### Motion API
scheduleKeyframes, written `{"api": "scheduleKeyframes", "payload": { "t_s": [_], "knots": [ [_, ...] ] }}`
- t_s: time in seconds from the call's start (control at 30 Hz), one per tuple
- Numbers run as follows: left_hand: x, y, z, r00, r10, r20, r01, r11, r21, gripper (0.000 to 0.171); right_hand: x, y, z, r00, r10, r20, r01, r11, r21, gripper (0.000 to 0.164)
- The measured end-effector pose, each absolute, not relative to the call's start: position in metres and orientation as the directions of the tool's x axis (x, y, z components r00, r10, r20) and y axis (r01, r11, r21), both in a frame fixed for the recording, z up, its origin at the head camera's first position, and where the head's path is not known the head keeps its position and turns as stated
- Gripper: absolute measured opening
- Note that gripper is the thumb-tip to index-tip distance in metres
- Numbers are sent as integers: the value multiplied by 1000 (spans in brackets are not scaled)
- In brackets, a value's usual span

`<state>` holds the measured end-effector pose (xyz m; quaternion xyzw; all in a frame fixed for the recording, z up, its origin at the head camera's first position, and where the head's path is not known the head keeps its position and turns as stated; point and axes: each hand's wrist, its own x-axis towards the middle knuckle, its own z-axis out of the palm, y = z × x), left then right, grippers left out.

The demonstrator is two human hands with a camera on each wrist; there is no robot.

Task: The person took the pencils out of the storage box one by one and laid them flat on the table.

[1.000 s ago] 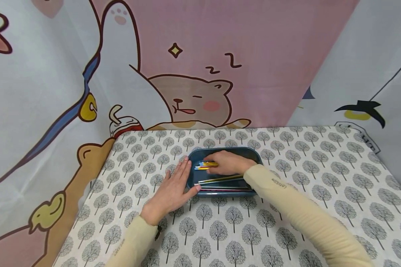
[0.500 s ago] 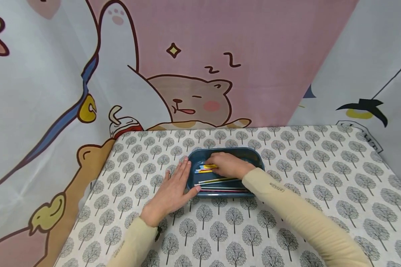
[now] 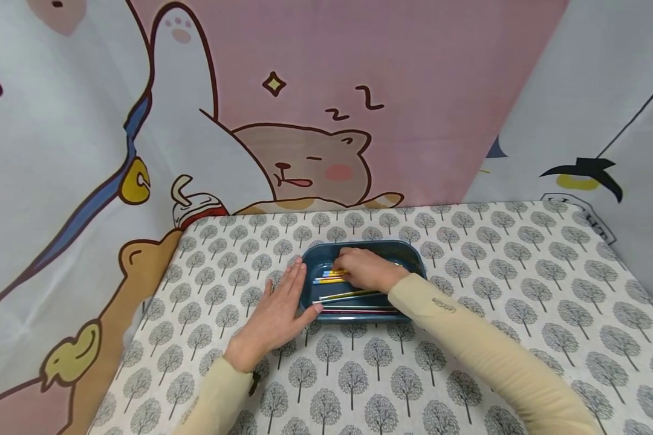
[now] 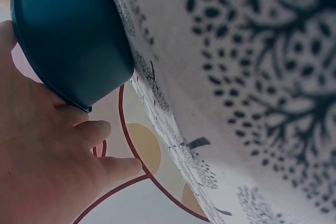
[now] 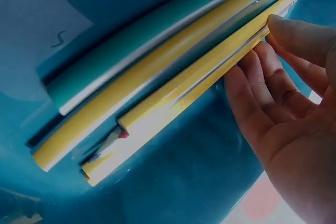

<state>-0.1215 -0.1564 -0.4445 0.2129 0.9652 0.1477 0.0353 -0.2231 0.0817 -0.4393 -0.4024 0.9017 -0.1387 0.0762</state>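
A dark teal plastic tray (image 3: 359, 318) stands on the table. Straight fingers of my left hand (image 3: 274, 317) lie against its left rim, with the thumb at the near left corner. My right hand (image 3: 370, 269) reaches inside and pinches yellow pencils (image 3: 329, 280) with blue ends. In the right wrist view thumb and fingers hold these pencils (image 5: 205, 66) side by side, one end showing a dark tip. Beside them lie a long green stick (image 5: 157, 40) and a yellow stick (image 5: 131, 90). Several thin long sticks (image 3: 354, 309) run along the tray's near side, partly covered by the right forearm.
A white cloth with grey tree prints (image 3: 354, 374) covers the table. Behind it hangs a pink curtain (image 3: 413, 90) with cartoon animals, and more printed cloth (image 3: 60, 211) closes off the left side.
My right hand has shifted slightly within the tray, and the pencils at its fingertips sit a little nearer to me. The left hand keeps its place at the rim. The head view has turned slightly.
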Motion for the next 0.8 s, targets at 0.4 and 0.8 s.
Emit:
{"api": "scheduleKeyframes", "payload": {
  "t_s": [0.4, 0.8],
  "knots": [
    [-120, -158, -447, -906, 424, 9, 406, 861, 306, 90, -224, 80, -440, -669, -742, -53, -690, 645, -329, 23],
    [-121, -158, -446, -905, 426, 3, 406, 861, 306, 91, -225, 79, -441, -705, -704, -82, -636, 679, -368, 24]
  ]
}}
